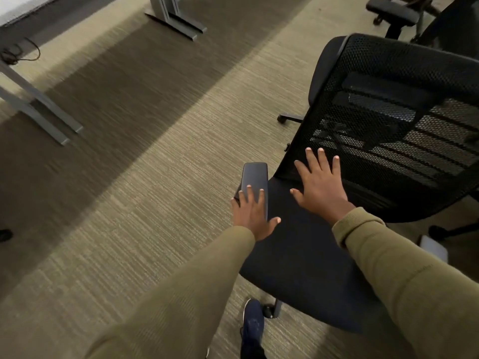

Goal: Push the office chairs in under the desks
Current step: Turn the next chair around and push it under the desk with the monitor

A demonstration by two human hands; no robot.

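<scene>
Office chair in the open floor, desk legs away to the left

The office chair (305, 255) stands at the right on the carpet (134, 203), its mesh backrest (388, 125) on the far right side of the seat and its armrest (255, 182) on the seat's left edge. The left hand (252, 213) lies flat on that armrest; the right hand (320, 185) is spread over the seat, just in front of the backrest's lower edge. A shoe (252, 325) is on the carpet below the seat's near edge, beside a caster (270, 310). Desk legs (39, 110) stand well apart at the far left, another pair (178, 19) at top centre, with cables (18, 54) between them. A second chair (399, 14) sits behind the backrest, top right.
</scene>
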